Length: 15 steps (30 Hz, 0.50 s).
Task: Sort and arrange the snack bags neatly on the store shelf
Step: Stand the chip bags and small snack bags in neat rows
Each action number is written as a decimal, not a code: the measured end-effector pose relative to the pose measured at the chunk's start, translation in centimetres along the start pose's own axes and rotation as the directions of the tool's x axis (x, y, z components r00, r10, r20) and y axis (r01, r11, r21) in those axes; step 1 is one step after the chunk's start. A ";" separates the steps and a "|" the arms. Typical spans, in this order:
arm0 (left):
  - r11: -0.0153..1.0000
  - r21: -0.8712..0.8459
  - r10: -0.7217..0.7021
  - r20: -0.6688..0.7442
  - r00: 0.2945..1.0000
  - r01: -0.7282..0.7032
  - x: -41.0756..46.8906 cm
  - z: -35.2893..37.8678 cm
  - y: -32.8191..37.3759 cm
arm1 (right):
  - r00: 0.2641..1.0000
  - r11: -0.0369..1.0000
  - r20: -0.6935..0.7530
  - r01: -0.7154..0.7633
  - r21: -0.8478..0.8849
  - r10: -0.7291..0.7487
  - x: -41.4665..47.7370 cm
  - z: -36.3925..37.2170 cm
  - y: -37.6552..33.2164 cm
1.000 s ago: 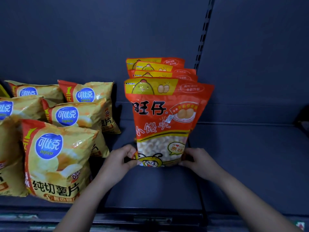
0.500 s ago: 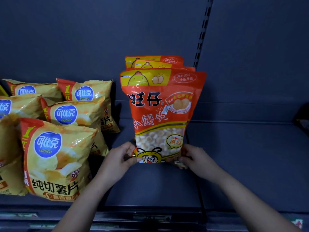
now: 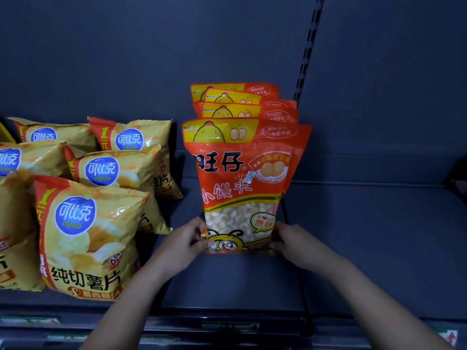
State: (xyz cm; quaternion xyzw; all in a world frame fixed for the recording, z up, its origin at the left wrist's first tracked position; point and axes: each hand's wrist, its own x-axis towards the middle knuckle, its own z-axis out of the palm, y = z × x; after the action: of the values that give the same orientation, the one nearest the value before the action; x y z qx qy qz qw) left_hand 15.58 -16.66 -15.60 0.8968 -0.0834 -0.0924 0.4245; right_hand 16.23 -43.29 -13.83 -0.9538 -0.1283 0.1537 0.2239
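An orange bag of small buns stands upright on the dark shelf, at the front of a row of three more orange bags whose tops show behind it. My left hand pinches its lower left corner. My right hand grips its lower right corner. Left of the row stand several yellow Copico chip bags, the nearest one large and at the shelf's front.
A slotted upright rail runs up the back panel behind the orange row. The shelf's front lip carries a price strip. A dark object sits at the far right edge.
The front orange bag was lifted slightly half a second ago and has come back down onto the shelf, in front of the row. Both hands stayed at its bottom corners.
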 end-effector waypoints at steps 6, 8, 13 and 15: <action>0.994 0.062 -0.090 -0.004 0.996 0.090 -0.1 -0.4 0.4 | 1.000 0.999 -0.012 0.029 0.018 -0.029 -1.1 -0.7 0.2; 0.995 -0.024 -0.100 -0.015 0.995 0.100 -0.2 -0.5 0.7 | 0.998 0.998 -0.031 0.062 0.030 -0.061 -1.4 -0.6 0.1; 0.995 0.063 -0.066 -0.102 0.993 0.073 -0.8 0.0 1.4 | 0.990 0.994 -0.094 0.107 0.025 -0.105 -1.8 -0.2 0.0; 0.995 0.073 -0.062 -0.078 0.995 0.068 -1.2 -0.1 1.5 | 0.989 0.993 -0.095 0.114 0.032 -0.110 -1.9 0.0 -0.1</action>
State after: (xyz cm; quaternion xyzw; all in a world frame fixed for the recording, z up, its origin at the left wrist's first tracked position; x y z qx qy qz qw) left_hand 14.31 -17.28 -14.23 0.9174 -0.0414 -0.0689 0.3897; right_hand 14.46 -43.83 -13.29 -0.9469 -0.1682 0.0985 0.2557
